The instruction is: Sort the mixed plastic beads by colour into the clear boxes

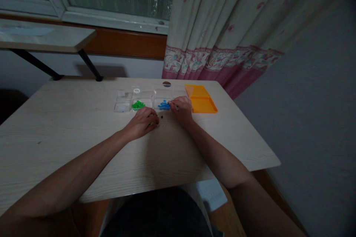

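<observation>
My left hand [143,121] rests low on the table with its fingers curled; whatever is inside them is too small to make out. Just right of its fingertips lies a tiny dark piece [161,117]. At the front of a clear box holding small blue pieces [164,105], my right hand [181,109] has its fingers pinched together over the right side of the pile. What sits in that pinch cannot be made out. Small green pieces [138,104] fill part of another clear lidded box [148,103], just beyond my left hand.
A smaller clear box [122,107] stands at the left end of the row. To the right lies an opened orange case [204,105]. Behind the boxes is a round dark spot [166,84] on the table [83,118]. A raised shelf [63,44] stands back left.
</observation>
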`<state>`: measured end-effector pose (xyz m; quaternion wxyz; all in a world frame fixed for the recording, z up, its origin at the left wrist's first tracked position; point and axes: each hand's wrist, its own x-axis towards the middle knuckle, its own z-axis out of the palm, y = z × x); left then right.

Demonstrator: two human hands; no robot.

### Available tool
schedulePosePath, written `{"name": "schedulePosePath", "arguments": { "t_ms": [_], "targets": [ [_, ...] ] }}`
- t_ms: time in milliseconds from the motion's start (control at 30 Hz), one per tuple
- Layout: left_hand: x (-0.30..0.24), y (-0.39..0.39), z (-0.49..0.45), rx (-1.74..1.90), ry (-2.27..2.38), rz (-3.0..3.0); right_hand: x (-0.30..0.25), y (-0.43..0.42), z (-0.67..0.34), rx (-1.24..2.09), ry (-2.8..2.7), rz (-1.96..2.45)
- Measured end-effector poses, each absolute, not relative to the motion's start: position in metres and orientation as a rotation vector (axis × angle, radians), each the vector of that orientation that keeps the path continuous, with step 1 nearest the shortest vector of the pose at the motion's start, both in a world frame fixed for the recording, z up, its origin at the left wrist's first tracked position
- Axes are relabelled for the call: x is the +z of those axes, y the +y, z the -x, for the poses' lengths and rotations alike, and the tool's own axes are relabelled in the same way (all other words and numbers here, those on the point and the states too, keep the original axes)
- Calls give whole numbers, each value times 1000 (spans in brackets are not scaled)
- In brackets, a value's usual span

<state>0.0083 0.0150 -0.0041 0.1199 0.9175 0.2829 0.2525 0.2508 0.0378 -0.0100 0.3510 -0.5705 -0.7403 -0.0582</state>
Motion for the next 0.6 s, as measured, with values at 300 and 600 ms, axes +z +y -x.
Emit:
{"name": "schedulePosePath", "arguments": {
  "t_ms": [300,600],
  "targets": [
    [-1,13,-10,752,820,-2700,-8,37,-251,-140,-1922,1479],
    [-7,21,-5,1059,1085,-2130,3,15,-226,-159,-2209,1175]
  ]
}}
